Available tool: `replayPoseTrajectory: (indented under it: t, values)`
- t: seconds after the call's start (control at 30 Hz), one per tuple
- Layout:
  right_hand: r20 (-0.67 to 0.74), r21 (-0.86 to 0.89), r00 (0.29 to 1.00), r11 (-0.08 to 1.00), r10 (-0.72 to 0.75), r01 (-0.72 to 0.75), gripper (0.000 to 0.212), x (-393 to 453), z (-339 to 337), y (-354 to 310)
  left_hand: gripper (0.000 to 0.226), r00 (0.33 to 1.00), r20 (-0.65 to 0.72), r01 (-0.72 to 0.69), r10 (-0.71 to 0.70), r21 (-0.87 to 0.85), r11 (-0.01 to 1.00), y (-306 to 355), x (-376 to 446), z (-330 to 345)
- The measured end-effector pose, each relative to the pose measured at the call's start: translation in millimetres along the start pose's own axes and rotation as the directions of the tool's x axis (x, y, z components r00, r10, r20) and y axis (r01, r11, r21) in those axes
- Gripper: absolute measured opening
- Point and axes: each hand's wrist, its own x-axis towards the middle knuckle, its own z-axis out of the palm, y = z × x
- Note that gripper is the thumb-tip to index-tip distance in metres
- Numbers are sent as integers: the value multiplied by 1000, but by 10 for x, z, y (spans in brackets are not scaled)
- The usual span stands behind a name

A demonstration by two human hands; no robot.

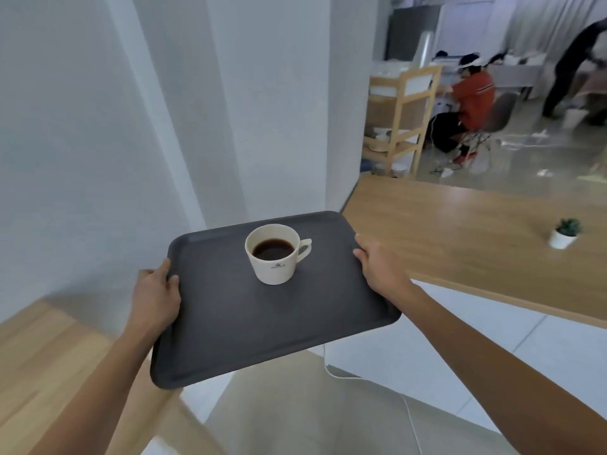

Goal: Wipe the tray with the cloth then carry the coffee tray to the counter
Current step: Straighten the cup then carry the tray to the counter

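Observation:
A dark grey tray [249, 326] is held in the air in front of me, roughly level. My left hand [156, 297] grips its left edge, thumb on top. My right hand [382, 269] grips the right edge. A cream cup [274, 257] of black coffee stands upright on the far half of the tray, handle pointing right. The wooden counter [460, 244] lies to the right, beyond the tray's right edge. No cloth is in view.
A small potted plant [564, 233] stands on the counter at the right. A wooden tabletop [42, 362] sits at the lower left under my left arm. A white wall is ahead. Beyond the counter are a wooden shelf [399, 119] and two people.

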Motion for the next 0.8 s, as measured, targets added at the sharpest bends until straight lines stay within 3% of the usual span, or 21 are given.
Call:
replayPoseTrajectory:
  t: [0.27, 0.43, 0.8]
  values:
    - [-130, -38, 966, 972, 224, -231, 42, 363, -1252, 1461, 39, 971, 142, -179, 193, -106, 978, 1585, 510, 1481]
    - [-248, -201, 928, 923, 277, -329, 37, 460, -1841, 2135, 37, 926, 227, -266, 300, -168, 949, 2396, 764, 2323]
    - [-360, -183, 787, 790, 501, -586, 42, 945, -2109, 3553, 44, 813, 383, -360, 439, -261, 896, 3509, 1521, 4135]
